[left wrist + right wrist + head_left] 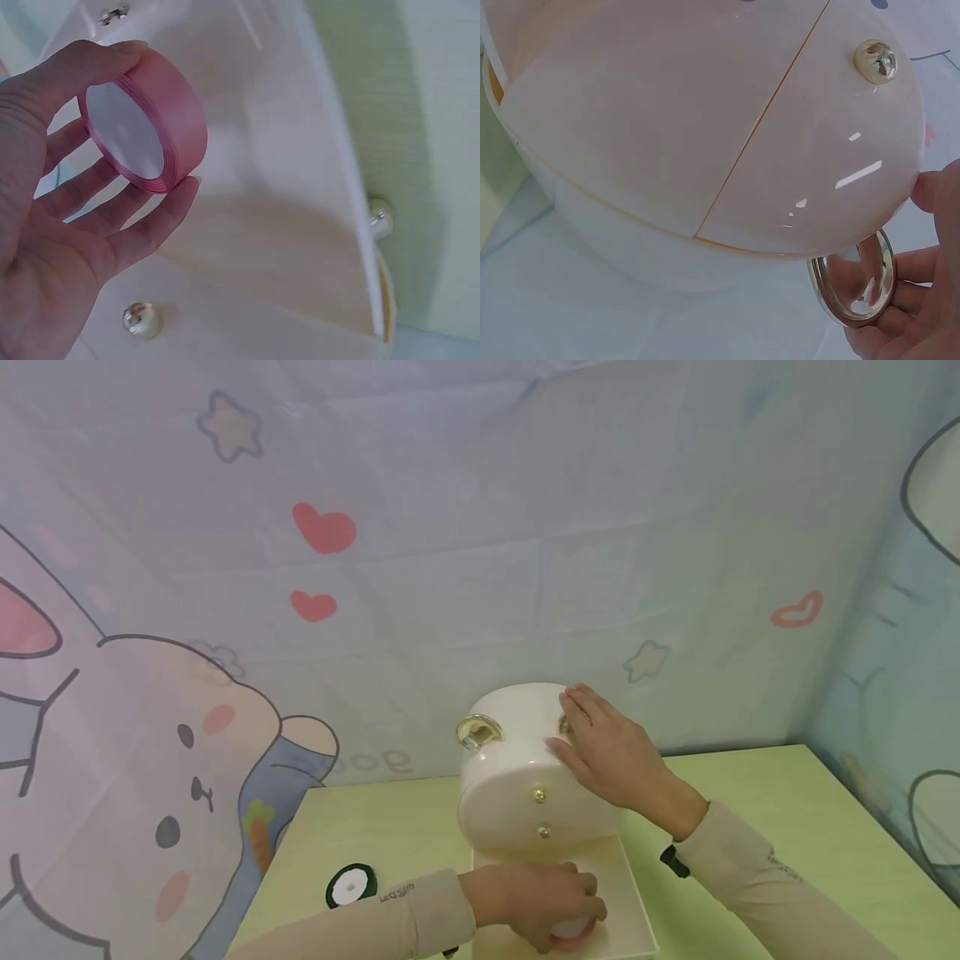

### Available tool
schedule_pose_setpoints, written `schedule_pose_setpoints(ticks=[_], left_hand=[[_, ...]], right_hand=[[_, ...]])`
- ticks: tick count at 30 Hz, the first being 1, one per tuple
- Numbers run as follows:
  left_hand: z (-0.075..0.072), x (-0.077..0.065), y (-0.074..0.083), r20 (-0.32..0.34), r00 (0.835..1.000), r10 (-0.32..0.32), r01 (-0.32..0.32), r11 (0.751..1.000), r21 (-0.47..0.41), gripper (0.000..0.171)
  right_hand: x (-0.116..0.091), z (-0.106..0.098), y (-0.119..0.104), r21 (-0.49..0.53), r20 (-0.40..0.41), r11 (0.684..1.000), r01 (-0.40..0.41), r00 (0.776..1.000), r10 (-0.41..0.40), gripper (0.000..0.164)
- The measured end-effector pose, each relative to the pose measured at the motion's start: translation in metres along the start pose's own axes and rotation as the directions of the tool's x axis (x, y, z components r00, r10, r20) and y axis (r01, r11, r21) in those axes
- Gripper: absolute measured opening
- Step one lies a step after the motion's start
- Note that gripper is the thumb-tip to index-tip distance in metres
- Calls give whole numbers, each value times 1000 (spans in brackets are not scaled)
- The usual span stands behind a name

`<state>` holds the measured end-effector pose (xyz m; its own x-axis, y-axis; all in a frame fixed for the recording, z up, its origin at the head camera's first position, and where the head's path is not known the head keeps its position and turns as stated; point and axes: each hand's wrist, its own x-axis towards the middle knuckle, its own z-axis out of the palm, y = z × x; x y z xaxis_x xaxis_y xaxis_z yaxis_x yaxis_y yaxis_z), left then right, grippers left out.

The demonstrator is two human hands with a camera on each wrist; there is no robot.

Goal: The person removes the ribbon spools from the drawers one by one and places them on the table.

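My left hand (536, 897) holds a roll of pink ribbon (184, 116) between thumb and fingertips, over the pulled-out drawer (628, 902) of a glossy cream storage box (502, 793). In the left wrist view the roll is tilted, its white core (124, 127) facing the palm. Atop the box, my right hand (611, 760) rests with extended fingers over the right-side ear, partly hiding it. The right wrist view shows this gold-rimmed ear (855, 281) beside the fingers, and the thumb touching the box's edge.
A green-rimmed spool with a white centre (350, 887) lies on the pale green table (405, 818), left of the box. The box front carries gold knobs (540, 794), and a second gold-rimmed ear (480, 731) sticks up at its left. A printed cloth (450, 527) hangs behind.
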<state>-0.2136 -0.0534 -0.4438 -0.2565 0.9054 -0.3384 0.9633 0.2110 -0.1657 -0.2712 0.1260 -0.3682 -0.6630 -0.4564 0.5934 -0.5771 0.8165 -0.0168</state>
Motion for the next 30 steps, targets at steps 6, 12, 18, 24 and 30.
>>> schedule_pose_setpoints(ticks=[6, 12, 18, 24, 30], left_hand=[[-13, -4, 0, -49, 998, 30, -30, 999, 11, 49], [-23, -12, 2, -112, 993, 44, -43, 999, 18, 39], [-33, -22, 3, -126, 992, 17, -17, 1000, 2, 43], [-40, -37, 3, -139, 990, -18, 13, 999, -42, 51], [-46, -54, 1, -187, 982, -15, -7, 993, -115, 49]], right_hand=[[0, 1, 0, 0, -6, 1000, -1, 1000, 1, 66], [0, 0, 1, -6, -17, 1000, 13, 1000, -13, 65], [0, 0, 2, -3, -24, 1000, 18, 1000, -18, 65], [0, 0, 1, 5, -19, 1000, 9, 1000, -8, 65], [0, 1, 1, 9, -24, 1000, 4, 1000, -4, 65]])
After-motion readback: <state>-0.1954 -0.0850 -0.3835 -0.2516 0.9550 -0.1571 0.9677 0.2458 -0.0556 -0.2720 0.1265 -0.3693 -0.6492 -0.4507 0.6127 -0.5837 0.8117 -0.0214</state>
